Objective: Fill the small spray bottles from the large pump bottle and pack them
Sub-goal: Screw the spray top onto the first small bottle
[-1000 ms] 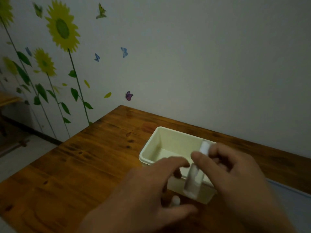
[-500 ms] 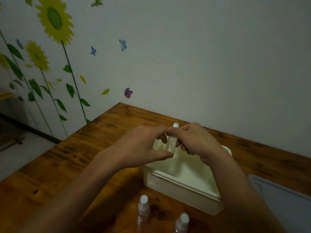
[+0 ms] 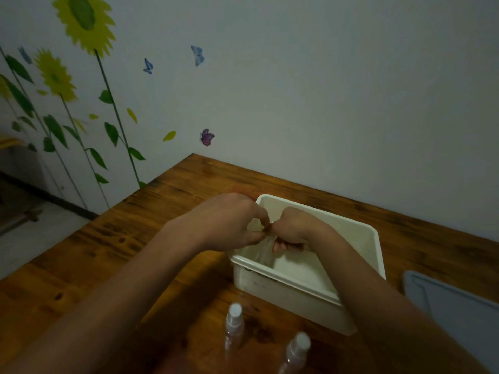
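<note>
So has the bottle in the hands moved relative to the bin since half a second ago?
Yes. The small spray bottle, then held above the white bin's far rim, is now lower, down inside the bin.

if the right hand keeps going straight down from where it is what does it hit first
Probably the floor of the cream plastic bin. The right hand holds a small clear bottle over its open inside, together with the left hand, so the bottle's lower end would likely land first. Depth is unclear.

Three spray bottles (image 3: pixel 234 326) (one held), one bin (image 3: pixel 291 295)
</note>
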{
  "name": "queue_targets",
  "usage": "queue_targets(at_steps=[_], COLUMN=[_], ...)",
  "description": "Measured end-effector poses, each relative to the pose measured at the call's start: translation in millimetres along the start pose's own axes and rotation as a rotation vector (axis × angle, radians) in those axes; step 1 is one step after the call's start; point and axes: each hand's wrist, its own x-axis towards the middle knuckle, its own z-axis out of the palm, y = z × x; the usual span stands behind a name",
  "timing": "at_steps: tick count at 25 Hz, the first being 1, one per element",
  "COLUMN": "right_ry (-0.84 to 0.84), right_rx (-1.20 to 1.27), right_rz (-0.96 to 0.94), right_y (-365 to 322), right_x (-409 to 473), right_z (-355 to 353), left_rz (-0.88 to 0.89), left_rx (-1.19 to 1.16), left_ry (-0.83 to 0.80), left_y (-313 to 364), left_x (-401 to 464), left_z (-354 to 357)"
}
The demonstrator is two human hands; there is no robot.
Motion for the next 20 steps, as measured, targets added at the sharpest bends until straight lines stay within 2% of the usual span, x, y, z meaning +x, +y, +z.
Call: queue_targets(at_steps=[8,18,20], right_ry=[-0.130,-0.042,0.024], right_rx=[-0.084,-0.077,-0.103], right_rz=[0.068,0.061,0.036], right_y=[-2,0,-3], right_x=[16,24,17], right_z=[16,20,16], left_rz=[0.001,-0.012,-0.006], left_rx=[-0.176,-0.314,-0.288], left_ry=[0.054,0.184,0.240], left_y=[-14,-16,-13], left_x=[-2,-8,-9], left_z=[18,27,25])
